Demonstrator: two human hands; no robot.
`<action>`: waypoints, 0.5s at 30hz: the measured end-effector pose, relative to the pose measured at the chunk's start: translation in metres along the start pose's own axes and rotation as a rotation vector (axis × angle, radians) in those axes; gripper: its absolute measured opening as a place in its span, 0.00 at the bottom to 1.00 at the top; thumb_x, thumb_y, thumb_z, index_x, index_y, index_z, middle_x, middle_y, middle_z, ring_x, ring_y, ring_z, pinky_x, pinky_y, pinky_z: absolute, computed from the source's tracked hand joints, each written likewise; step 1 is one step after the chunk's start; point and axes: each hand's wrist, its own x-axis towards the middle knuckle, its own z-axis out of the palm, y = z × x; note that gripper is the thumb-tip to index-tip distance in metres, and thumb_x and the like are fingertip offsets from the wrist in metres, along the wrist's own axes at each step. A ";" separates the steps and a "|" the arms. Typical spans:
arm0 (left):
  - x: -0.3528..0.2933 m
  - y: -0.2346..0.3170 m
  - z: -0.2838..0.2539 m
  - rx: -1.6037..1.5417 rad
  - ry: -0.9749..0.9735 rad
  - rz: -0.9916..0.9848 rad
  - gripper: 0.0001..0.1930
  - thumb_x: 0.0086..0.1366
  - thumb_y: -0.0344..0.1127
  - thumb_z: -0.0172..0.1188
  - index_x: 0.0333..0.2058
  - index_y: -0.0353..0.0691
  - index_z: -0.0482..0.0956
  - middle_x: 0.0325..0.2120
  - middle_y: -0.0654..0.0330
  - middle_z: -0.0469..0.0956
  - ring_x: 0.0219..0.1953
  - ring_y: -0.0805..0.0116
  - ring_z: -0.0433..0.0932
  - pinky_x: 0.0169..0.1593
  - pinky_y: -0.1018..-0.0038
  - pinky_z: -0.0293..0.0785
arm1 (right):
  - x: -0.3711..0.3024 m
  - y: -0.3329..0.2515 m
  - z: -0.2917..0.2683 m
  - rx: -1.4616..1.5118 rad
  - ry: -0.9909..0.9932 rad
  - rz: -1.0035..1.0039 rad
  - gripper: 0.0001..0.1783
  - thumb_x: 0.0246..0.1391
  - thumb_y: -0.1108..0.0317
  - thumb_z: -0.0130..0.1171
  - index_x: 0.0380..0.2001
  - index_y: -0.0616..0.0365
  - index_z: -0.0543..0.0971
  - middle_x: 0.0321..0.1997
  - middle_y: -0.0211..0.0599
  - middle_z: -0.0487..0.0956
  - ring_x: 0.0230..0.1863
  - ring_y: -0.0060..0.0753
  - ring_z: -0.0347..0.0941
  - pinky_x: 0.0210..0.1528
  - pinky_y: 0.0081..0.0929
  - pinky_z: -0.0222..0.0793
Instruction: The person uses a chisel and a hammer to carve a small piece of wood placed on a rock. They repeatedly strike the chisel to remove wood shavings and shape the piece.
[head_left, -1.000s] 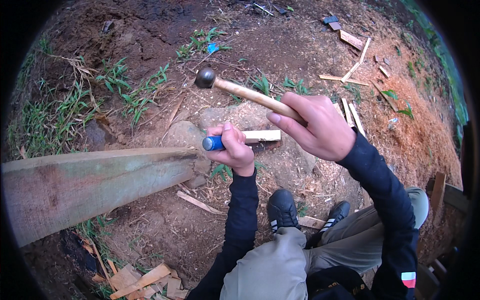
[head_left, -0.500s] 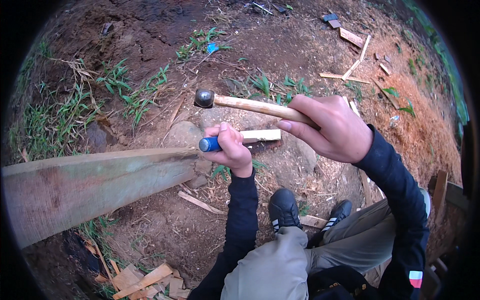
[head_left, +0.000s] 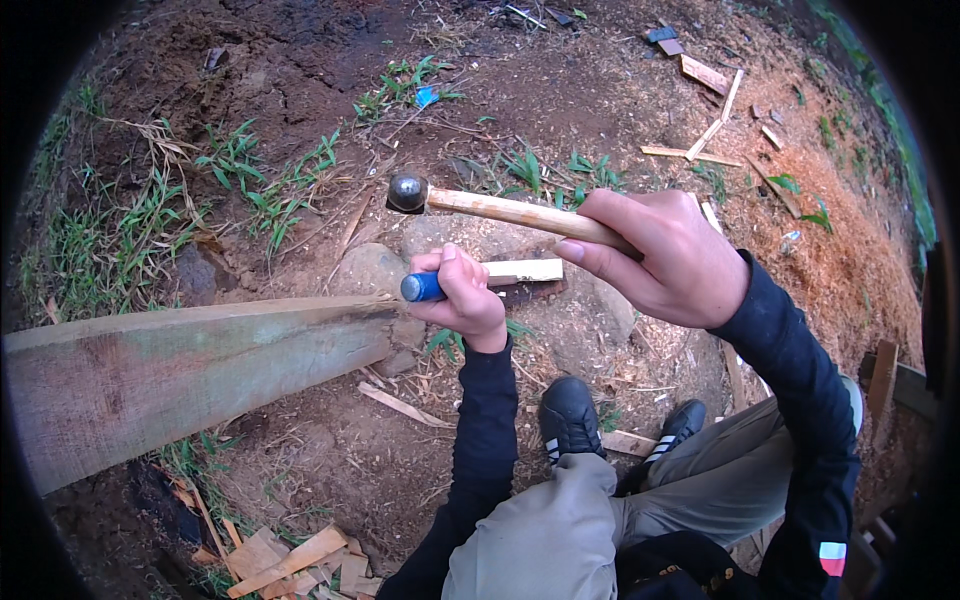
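My right hand (head_left: 665, 255) is closed round the wooden handle of a ball-peen hammer (head_left: 500, 210). Its dark metal head points left, raised above and just beyond my other hand. My left hand (head_left: 463, 297) is wrapped round a blue-handled chisel (head_left: 421, 288). The handle's butt end sticks out on the left side of the fist, and the blade is hidden. Close behind this fist is a short wooden piece (head_left: 525, 271), pale on top and dark along its near side. Whether the chisel touches that wood cannot be seen.
A thick wooden beam (head_left: 200, 375) comes in from the left and ends near my left hand. Stones (head_left: 370, 268) sit in the ground beside it. Wood offcuts (head_left: 290, 565) lie at lower left, thin strips (head_left: 715, 125) and sawdust at upper right. My shoes (head_left: 570, 420) are below.
Hardly anything differs. The hammer and both hands keep nearly the same place, with only a very slight shift of the whole view.
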 end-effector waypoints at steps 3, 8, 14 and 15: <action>0.000 -0.001 0.000 -0.003 0.017 0.001 0.11 0.62 0.26 0.51 0.22 0.40 0.62 0.10 0.67 0.60 0.10 0.81 0.56 0.14 0.80 0.52 | 0.000 0.001 0.001 0.003 -0.008 -0.005 0.14 0.60 0.62 0.59 0.30 0.63 0.72 0.16 0.46 0.72 0.19 0.52 0.73 0.23 0.41 0.66; 0.000 0.000 0.004 0.046 0.016 0.014 0.12 0.63 0.28 0.50 0.20 0.42 0.60 0.09 0.68 0.56 0.08 0.80 0.53 0.13 0.80 0.52 | 0.000 -0.002 -0.002 -0.005 -0.035 0.011 0.13 0.60 0.63 0.59 0.31 0.63 0.72 0.17 0.47 0.73 0.20 0.52 0.73 0.23 0.41 0.66; 0.001 -0.001 -0.001 -0.004 0.040 -0.008 0.10 0.62 0.26 0.52 0.22 0.39 0.63 0.10 0.68 0.61 0.10 0.81 0.58 0.14 0.80 0.53 | 0.002 0.000 0.004 -0.037 -0.025 -0.044 0.13 0.60 0.62 0.58 0.32 0.63 0.72 0.17 0.47 0.72 0.20 0.52 0.74 0.24 0.42 0.67; 0.000 -0.001 -0.001 0.004 0.048 -0.011 0.10 0.62 0.26 0.52 0.22 0.39 0.63 0.10 0.68 0.61 0.10 0.81 0.58 0.15 0.80 0.53 | 0.002 -0.001 0.003 -0.047 -0.046 -0.021 0.13 0.60 0.62 0.58 0.32 0.63 0.72 0.16 0.46 0.72 0.20 0.52 0.74 0.24 0.43 0.67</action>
